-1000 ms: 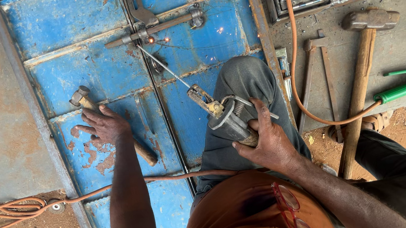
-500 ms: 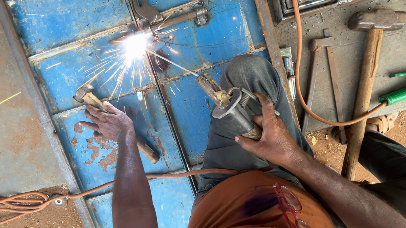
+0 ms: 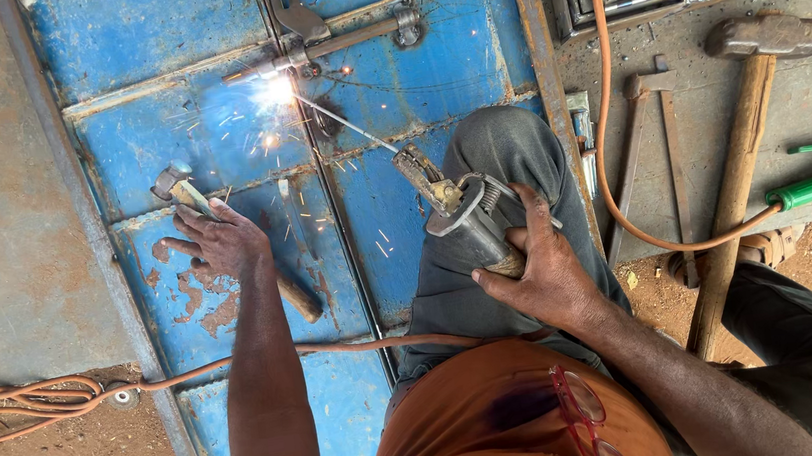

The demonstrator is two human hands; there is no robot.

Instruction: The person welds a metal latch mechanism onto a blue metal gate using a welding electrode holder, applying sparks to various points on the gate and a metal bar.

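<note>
**Arc drifts a bit lower on the blue door**

Sparks sit slightly lower than half a second back. Right hand [image 3: 542,279] is clamped round the welding holder [image 3: 466,222], best gripped by its handle; the thin, stiff rod [image 3: 345,124] reaches the seam. Left hand [image 3: 222,242] lies spread flat over a small hammer [image 3: 183,193] on the rusty, chipped metal door [image 3: 155,43].

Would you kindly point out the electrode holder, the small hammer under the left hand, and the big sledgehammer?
electrode holder [image 3: 466,227], head view, on its dark body.
small hammer [image 3: 172,179], head view, on its metal head.
sledgehammer [image 3: 766,35], head view, on its rusty head.
</note>
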